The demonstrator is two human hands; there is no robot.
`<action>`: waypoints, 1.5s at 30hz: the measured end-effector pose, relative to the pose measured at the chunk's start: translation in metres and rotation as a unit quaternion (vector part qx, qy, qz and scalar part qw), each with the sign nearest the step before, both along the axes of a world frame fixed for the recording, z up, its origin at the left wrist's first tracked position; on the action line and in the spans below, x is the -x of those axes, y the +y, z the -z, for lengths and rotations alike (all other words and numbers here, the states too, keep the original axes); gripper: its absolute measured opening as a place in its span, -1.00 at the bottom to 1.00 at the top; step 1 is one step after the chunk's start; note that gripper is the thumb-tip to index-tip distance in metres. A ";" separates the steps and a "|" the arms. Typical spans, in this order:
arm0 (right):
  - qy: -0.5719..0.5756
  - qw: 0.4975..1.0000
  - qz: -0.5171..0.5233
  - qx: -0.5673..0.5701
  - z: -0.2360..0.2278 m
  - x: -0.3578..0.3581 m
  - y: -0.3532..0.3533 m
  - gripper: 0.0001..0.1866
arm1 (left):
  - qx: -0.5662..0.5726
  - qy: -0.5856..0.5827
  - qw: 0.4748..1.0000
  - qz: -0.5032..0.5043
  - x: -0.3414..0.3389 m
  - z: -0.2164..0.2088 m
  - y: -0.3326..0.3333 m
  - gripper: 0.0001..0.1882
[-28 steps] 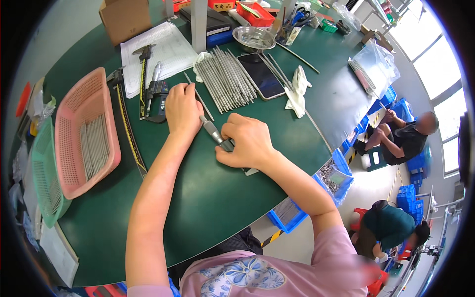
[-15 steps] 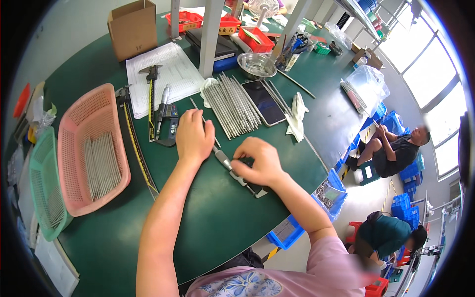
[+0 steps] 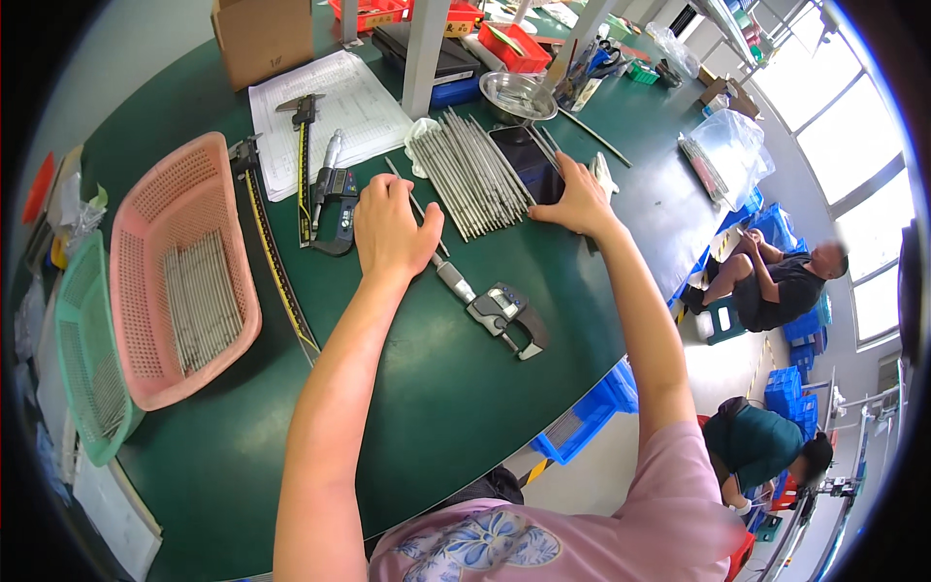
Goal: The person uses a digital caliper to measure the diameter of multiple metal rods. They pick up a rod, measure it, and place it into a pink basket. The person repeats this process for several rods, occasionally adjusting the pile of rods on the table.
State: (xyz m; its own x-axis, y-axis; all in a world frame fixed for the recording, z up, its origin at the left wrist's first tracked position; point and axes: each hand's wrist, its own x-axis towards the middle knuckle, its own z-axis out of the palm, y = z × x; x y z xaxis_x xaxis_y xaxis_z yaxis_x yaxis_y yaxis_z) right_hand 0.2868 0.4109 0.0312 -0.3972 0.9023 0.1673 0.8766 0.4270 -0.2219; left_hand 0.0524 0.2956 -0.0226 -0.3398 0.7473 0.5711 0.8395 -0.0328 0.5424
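My left hand (image 3: 393,231) is closed around a thin grey metal rod (image 3: 417,206), whose pointed end sticks out above the fingers. Just right of that hand, a digital micrometer (image 3: 499,308) lies on the green table. My right hand (image 3: 580,199) reaches over a dark phone (image 3: 529,163), thumb and fingers apart, with the thumb at the edge of a row of similar metal rods (image 3: 467,177). What the fingertips touch is partly hidden. A white glove (image 3: 603,175) shows behind this hand.
A pink basket (image 3: 136,291) holding rods and a green basket (image 3: 80,354) stand at left. Calipers (image 3: 305,145) and a second micrometer (image 3: 339,209) lie near papers (image 3: 354,107). A metal bowl (image 3: 519,97) sits beyond the phone. Two people are at right.
My right hand has left the micrometer and moved up and right to the phone and rods. The micrometer is now uncovered on the table. My left hand still holds its rod.
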 end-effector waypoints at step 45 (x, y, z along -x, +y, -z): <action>0.715 0.667 0.022 0.207 0.010 -0.045 0.022 -0.30 | 0.221 0.266 0.890 0.299 -0.061 -0.046 0.103 -0.42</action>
State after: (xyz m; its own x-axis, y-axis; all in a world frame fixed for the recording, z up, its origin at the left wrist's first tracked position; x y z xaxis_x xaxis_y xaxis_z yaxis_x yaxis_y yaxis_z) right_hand 0.3321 0.4332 0.0212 -0.0705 0.9943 0.0797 -0.3482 0.0504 -0.9361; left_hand 0.1130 0.3989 0.0230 0.4236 0.8953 0.1382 0.8857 -0.4413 0.1444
